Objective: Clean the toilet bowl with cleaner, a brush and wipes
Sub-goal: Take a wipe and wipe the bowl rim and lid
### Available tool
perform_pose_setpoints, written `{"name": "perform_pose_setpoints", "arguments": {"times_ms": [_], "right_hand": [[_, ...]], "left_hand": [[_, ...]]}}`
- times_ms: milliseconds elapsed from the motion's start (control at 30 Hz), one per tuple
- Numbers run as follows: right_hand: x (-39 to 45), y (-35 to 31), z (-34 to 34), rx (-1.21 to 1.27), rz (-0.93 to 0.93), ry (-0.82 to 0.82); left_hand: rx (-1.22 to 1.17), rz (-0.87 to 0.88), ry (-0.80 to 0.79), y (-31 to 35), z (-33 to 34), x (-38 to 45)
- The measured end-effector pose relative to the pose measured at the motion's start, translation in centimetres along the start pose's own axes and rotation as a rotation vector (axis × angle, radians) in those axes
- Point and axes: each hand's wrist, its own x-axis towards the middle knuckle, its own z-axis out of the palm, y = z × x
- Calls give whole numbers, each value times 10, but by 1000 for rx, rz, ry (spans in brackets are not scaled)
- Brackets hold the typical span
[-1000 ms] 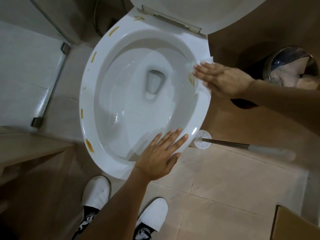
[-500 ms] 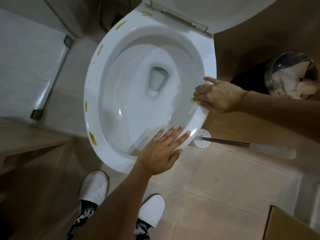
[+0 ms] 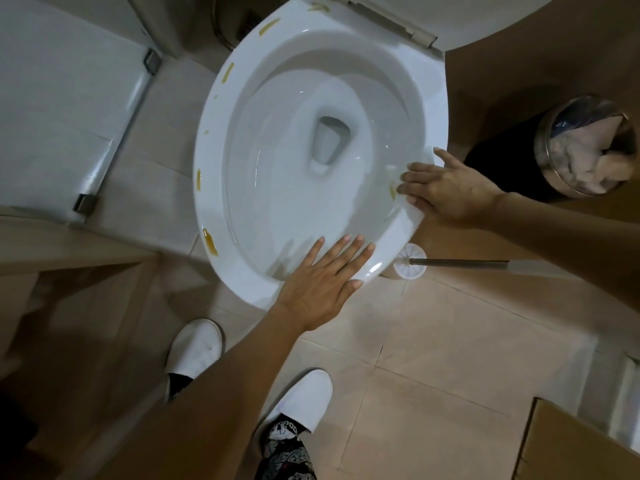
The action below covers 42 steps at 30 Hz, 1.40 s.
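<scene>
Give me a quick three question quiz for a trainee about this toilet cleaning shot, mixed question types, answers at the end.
1. True or false: the toilet brush lies on the floor beside the bowl.
2. Which hand presses the wipe onto the toilet rim: A) left hand B) right hand
3. Fill in: the yellow-brown smear nearest the shoes sits on the rim's ____ side in the picture.

Key: 1 true; 2 B; 3 left.
</scene>
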Motion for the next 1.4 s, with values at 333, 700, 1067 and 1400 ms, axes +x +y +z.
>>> {"name": "perform_pose_setpoints", "arguments": {"times_ms": [333, 700, 1067, 1400], "right_hand": [[-6, -43, 19, 33, 208, 103], [-21, -64, 20, 59, 153, 119], [-21, -127, 26, 185, 220, 85], [-20, -114, 23, 136, 273, 130]], "left_hand": [[128, -89, 9, -36, -14, -47], [113, -256, 36, -50, -22, -86], [71, -247, 17, -51, -25, -85], [43, -242, -13, -51, -28, -85]]}}
